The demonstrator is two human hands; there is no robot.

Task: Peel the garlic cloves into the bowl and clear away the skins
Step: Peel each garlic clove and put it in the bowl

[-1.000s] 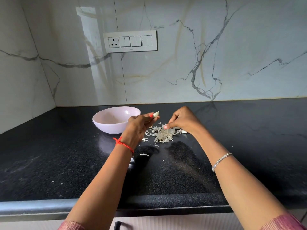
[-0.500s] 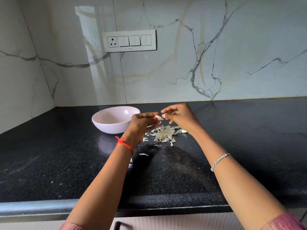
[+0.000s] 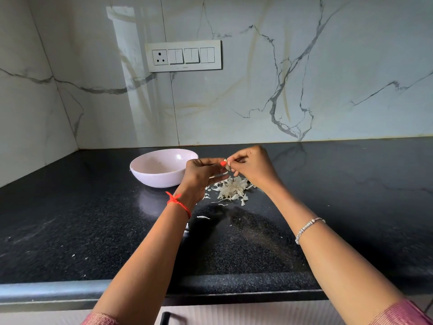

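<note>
Your left hand [image 3: 202, 171] and right hand [image 3: 254, 168] met at frame centre, fingers narrowed to a pinch on one garlic clove [image 3: 226, 164] held between them above the counter [image 3: 70, 231]. The clove was mostly hidden by fingertips; probably partly skinned, not resolvable. The pile of skins [image 3: 232, 190] lay directly below the hands. The bowl [image 3: 161, 168] sat just left of your left hand, its contents hard to make out. Both sleeves were cut off at the bottom edge.

No legible text, label, brand or number appears anywhere in view. The switch plate [image 3: 183, 56], at 12 o'clock on the marble wall [image 3: 304, 66], bears a small mark too fine to read
</note>
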